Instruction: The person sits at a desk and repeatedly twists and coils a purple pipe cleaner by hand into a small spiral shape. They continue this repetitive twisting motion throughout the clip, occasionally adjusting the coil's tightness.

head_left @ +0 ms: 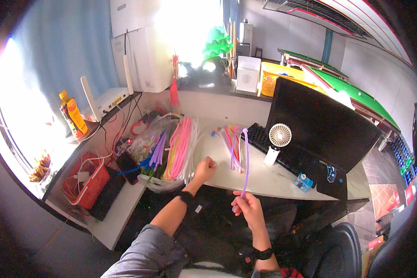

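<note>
A purple pipe cleaner (246, 160) stands upright in my right hand (247, 208), pinched near its lower end; its top is bent into a small pale curl. My left hand (205, 171) hovers over the front edge of the white desk (212, 139), fingers curled in, and nothing shows in them. Just left of it lie thick bundles of pink pipe cleaners (181, 149) and white pipe cleaners (194, 153), with purple pipe cleaners (158, 149) beside them on plastic wrapping. Between my hands, farther back, rests a group of finished pipe-cleaner stems (231, 147) with coloured tops.
A handheld fan (280, 135), a black keyboard (257, 135), a monitor (319, 121) and a small blue carton (303, 182) occupy the right side. At left are a red basket (87, 184), a router (107, 102) and a drink bottle (73, 114). Pool tables (351, 90) stand beyond.
</note>
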The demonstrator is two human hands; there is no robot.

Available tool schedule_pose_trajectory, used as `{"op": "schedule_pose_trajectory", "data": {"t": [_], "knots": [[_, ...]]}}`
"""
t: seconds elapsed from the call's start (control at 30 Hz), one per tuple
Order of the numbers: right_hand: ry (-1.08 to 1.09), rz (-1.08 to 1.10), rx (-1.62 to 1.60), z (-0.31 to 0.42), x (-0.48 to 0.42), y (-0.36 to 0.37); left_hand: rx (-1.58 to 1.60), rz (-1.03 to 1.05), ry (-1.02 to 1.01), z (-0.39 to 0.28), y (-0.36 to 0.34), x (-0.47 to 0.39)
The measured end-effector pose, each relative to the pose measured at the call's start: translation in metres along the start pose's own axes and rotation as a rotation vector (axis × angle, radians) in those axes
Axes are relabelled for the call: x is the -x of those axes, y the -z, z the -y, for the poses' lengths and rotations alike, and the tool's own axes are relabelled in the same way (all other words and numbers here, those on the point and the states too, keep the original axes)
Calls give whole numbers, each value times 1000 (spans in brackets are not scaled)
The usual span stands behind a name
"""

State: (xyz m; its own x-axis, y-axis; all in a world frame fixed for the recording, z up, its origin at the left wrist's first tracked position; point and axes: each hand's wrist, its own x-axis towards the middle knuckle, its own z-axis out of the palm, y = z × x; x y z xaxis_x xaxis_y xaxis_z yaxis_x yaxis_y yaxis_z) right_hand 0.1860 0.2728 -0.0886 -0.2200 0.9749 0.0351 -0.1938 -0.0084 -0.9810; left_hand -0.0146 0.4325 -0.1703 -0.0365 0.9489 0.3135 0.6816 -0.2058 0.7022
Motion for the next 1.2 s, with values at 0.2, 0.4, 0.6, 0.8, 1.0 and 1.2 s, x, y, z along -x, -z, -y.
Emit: {"op": "schedule_pose_trajectory", "data": {"t": [0.2, 0.4, 0.6, 0.8, 1.0, 1.2], "knots": [[154, -142, 76, 11, 4, 9, 869, 234, 222, -77, 49, 72], [259, -233, -37, 36, 18, -11, 922, 338, 55, -96, 69, 126], [332, -179, 73, 45, 29, -26, 651, 363, -133, -112, 79, 150], [320, -130, 104, 41, 30, -27, 680, 354, -221, -119, 76, 152], [376, -105, 343, 38, 27, -28, 696, 395, -228, -123, 78, 154], [472, -59, 516, 41, 27, -29, 802, 383, -43, -124, 78, 159]]}}
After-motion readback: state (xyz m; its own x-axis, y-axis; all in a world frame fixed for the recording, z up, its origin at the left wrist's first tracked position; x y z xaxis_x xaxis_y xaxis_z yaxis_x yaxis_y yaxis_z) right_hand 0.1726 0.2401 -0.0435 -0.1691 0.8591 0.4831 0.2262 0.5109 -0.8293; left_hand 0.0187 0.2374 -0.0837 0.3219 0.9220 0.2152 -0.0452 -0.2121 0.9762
